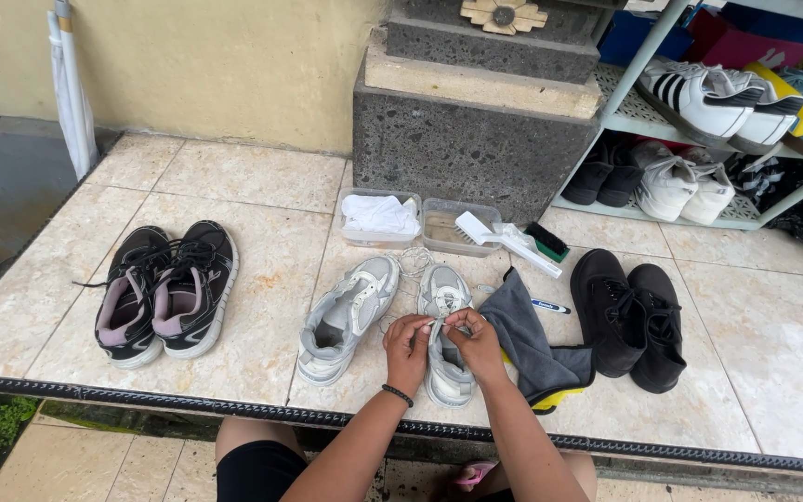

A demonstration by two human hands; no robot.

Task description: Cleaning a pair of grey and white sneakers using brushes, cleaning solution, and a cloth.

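Both hands meet over the right-hand grey sneaker [445,358] of a pale pair that sits on the tiled floor [262,186] right in front of the person. The left hand [408,342] and the right hand [474,336] are each pinched shut on a thin white lace [437,323] at the top of that shoe, fingertips nearly touching, so the shoe lies directly under and between them. Its mate, the other grey sneaker [346,318], stands just beside it on the left, untouched, with loose lace coiled near the toes. Behind the pair sit two shallow clear plastic containers side by side: the left container [378,219] holds a crumpled white cloth [379,214], and the right container [457,228] seems to hold some cloudy water, with a white brush [504,240] resting across its rim and a dark-bristled brush [546,242] just beyond. A dark grey cloth [532,344] with a yellow edge lies touching the held shoe's right side. Black shoes [629,316] stand further right, and a black and pink pair [164,288] well apart on the left. A metal shelf rack [643,116] at the back carries more shoes.
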